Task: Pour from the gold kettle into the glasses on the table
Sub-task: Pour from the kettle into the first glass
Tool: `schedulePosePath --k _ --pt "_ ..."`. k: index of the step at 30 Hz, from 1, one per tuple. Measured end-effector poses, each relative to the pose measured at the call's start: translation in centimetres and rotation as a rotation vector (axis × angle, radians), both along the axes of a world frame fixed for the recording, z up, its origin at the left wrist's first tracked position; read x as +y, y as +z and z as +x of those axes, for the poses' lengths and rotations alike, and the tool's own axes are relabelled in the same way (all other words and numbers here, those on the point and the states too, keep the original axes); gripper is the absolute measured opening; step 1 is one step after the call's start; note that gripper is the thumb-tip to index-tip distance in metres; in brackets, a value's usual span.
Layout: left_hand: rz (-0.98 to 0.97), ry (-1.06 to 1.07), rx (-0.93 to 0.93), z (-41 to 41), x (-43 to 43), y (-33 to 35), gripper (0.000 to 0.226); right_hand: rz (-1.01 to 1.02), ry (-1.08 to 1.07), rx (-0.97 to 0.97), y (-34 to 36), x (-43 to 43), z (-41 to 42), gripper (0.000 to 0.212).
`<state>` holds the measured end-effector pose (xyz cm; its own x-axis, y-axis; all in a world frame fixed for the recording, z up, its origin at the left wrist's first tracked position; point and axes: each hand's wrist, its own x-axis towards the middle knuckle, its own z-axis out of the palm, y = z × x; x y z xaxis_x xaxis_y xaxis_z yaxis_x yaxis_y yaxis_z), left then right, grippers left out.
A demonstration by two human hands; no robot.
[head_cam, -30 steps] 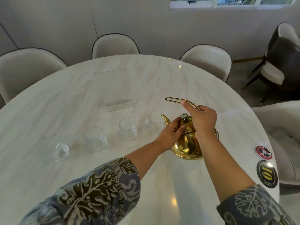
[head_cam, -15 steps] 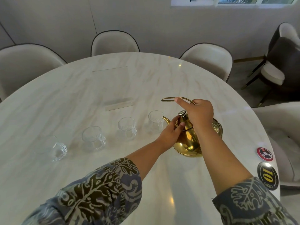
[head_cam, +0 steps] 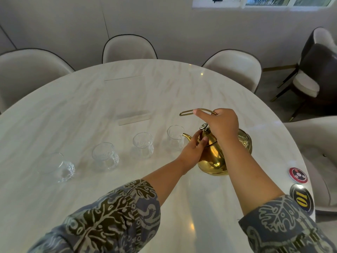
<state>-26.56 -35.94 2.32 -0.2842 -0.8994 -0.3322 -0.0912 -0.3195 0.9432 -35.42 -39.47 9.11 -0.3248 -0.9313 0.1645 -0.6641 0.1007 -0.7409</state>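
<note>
Tipped further than a moment ago, the kettle [head_cam: 217, 156] now leans toward the glasses, its far-right base edge lifted and its spout [head_cam: 187, 136] carried closer to the nearest glass [head_cam: 175, 136]. A second back it sat nearly upright and further from that glass; the handle [head_cam: 196, 112] has swung leftward with the tilt. By my reading, pouring is just starting, though no stream shows and all four glasses look empty.

The kettle's long axis, from base up through the lid knob [head_cam: 203, 126], slants up and to the left, toward the row. Its spout points left, the tip just beside the nearest glass's rim, roughly level with it; whether it overhangs the rim I cannot tell.

Right hand [head_cam: 223, 127] is closed around the wire handle from above, index finger stretched along it. Left hand [head_cam: 194, 149] lies against the kettle's near-left shoulder, fingers flat by the lid, steadying rather than gripping; it encloses nothing.

The kettle stands right of centre on the table [head_cam: 73, 110], its near base edge apparently touching the marble. Three more glasses [head_cam: 104, 155] run leftward in a line. Two round badges [head_cam: 298, 175] lie at the table's right edge, and chairs [head_cam: 129, 48] ring the far side.
</note>
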Motion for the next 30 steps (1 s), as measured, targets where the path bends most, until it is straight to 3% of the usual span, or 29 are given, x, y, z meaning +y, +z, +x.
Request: schedulePosePath --k 8,30 --pt "0.025 0.016 0.035 -0.1 0.0 0.3 0.054 0.034 0.02 0.082 0.4 -0.3 0.3 0.062" --pt "0.056 0.04 0.092 -0.2 0.4 2.0 0.052 0.021 0.044 0.088 1.9 -0.2 0.5 0.064"
